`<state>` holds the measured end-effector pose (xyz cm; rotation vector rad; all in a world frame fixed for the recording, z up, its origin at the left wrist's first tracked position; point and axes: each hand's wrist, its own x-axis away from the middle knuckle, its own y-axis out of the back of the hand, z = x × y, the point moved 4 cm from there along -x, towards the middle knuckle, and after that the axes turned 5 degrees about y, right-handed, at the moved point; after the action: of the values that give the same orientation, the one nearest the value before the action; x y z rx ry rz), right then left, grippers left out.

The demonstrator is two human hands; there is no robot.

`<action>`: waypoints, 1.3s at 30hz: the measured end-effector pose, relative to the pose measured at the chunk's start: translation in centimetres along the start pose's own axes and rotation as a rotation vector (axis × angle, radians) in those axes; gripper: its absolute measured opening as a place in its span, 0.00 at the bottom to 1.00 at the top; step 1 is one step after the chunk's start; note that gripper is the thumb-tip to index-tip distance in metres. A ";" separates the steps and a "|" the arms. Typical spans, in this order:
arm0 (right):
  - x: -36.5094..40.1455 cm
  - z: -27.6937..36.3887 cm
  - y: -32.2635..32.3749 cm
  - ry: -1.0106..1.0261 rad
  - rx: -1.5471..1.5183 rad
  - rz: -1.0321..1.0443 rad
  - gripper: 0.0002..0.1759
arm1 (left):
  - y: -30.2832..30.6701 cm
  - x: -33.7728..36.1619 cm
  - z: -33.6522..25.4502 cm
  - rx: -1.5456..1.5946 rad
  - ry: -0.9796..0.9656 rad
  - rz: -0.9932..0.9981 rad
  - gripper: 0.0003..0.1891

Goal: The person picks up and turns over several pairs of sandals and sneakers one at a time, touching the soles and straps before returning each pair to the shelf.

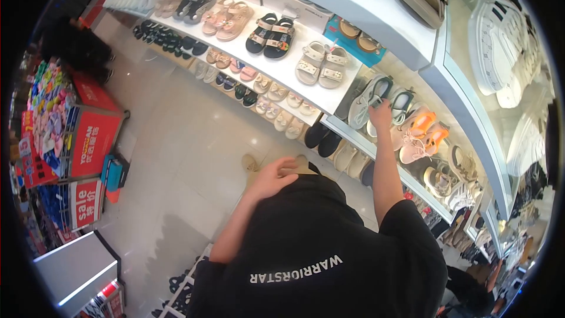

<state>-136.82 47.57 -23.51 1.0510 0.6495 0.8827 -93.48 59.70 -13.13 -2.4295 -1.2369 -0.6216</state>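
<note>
head view: right hand (pixel 381 113) touches grey shoe (pixel 361 106), grip unclear; left hand (pixel 275 178) loosely spread.

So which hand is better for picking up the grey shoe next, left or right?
Probably the right hand: its fingers are right at the grey shoe. The left hand looks free too, but it's by the waist, farther from the shoe.

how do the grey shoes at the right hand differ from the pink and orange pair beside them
The grey shoes have dark openings, while the pink shoes show bright orange ones. The right hand is at the grey shoes; neither hand is on the pink shoes. Both pairs sit on the same shelf.
</note>
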 end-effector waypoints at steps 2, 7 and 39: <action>1.8 1.1 0.3 -0.024 -0.098 -0.032 0.43 | 2.3 0.7 0.2 0.028 0.035 0.025 0.28; 4.9 3.1 -2.7 0.072 -0.028 -0.218 0.48 | 9.2 1.7 0.1 -0.003 0.022 0.051 0.27; -15.9 24.5 6.1 0.050 -0.037 0.099 0.35 | 28.7 1.5 -2.1 0.292 0.010 -0.176 0.26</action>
<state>-126.90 24.13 -7.97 1.0376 0.6249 1.0058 -69.54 43.57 -13.48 -2.0927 -1.4384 -0.4613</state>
